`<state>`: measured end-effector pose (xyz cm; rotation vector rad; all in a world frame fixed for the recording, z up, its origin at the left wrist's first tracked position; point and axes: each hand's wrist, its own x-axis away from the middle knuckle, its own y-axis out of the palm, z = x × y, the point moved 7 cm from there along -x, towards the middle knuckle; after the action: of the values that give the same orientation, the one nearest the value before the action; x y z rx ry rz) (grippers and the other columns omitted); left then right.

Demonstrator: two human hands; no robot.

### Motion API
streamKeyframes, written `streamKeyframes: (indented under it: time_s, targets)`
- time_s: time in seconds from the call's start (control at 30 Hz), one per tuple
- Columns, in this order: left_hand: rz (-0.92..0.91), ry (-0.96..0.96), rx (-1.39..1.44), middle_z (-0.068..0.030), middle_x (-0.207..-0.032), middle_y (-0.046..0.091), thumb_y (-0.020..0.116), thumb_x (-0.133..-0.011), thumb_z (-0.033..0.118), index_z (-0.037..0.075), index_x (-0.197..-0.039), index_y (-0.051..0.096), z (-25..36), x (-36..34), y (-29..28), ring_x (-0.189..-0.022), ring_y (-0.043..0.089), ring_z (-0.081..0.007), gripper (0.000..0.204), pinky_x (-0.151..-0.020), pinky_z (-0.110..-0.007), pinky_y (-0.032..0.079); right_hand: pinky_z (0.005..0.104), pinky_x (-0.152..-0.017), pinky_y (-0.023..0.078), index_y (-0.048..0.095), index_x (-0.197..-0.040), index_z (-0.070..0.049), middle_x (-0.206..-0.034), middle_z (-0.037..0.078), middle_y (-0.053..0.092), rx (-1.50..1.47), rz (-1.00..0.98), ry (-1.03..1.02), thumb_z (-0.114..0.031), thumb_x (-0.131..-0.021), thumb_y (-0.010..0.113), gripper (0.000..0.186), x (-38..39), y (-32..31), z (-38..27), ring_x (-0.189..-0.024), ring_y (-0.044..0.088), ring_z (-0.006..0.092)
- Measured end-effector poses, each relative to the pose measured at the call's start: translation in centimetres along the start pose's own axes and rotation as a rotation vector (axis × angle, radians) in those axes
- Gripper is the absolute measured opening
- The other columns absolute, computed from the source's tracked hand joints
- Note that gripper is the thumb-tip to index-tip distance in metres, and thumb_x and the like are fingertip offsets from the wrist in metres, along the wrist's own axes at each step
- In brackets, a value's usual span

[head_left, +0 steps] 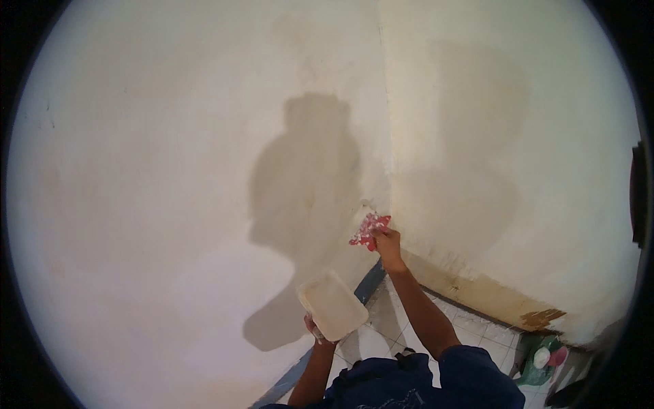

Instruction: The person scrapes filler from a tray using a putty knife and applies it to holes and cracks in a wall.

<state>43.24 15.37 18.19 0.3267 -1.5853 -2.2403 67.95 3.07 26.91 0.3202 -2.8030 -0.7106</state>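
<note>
A: What do we find in each hand?

B: In our right hand (387, 244) we pinch a red scraper (370, 230), smeared with white, between thumb and fingers at its lower right side. It is at the left wall (170, 204), just beside the corner where two cream walls meet. Our left hand (317, 330) grips the lower left edge of a pale, shallow tray (346, 293), below the scraper; some of those fingers are hidden, so we cannot tell how they close underneath.

A: How do we work this spot well?

B: In our judgement, we do best with the edge flat and the pressure light and even, easing off near the corner so we don't gouge the right wall (572, 170). We would hold the tray close underneath to catch drips.

A: Which way does the scraper point?

B: Its longest visible stretch seems to slant from lower left to upper right. The side away from our hand faces up and left, towards the wall. We cannot tell whether its whole edge touches.
</note>
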Motion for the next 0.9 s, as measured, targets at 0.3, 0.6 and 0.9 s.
streamKeyframes:
  time_s: [0.3,0.6,0.9]
  targets:
    - [0.008,0.030,0.038,-0.0238,-0.136,0.048,0.059,-0.073,0.068,0.012,-0.144,0.036,2.7,3.5,-1.0,-0.119,0.050,-0.0455,0.093,-0.096,-0.064,0.042,0.0440,-0.058,0.051,0.066,-0.078,0.000,-0.066,0.019,0.059,0.971,0.130,-0.881,-0.011,-0.080,0.065,0.011,9.6,18.0,-8.4,-0.061,0.062,0.0371]
    - [-0.196,-0.089,-0.051,-0.0225,-0.143,0.039,0.063,-0.071,0.067,0.018,-0.147,0.032,0.4,9.0,2.6,-0.127,0.043,-0.0412,0.095,-0.103,-0.067,0.032,0.0340,-0.057,0.050,0.070,-0.081,0.001,-0.074,0.019,0.068,0.623,0.236,-0.640,-0.009,-0.082,0.065,0.011,6.5,-1.0,-3.6,-0.064,0.067,0.0273]
    - [-0.128,-0.081,-0.096,-0.0218,-0.143,0.039,0.061,-0.070,0.072,0.023,-0.150,0.027,-2.6,11.3,1.7,-0.127,0.042,-0.0424,0.100,-0.103,-0.071,0.028,0.0415,-0.066,0.051,0.064,-0.083,-0.003,-0.077,0.012,0.061,0.907,0.212,-0.957,-0.003,-0.077,0.065,0.007,9.8,5.8,-3.4,-0.076,0.061,0.0320]
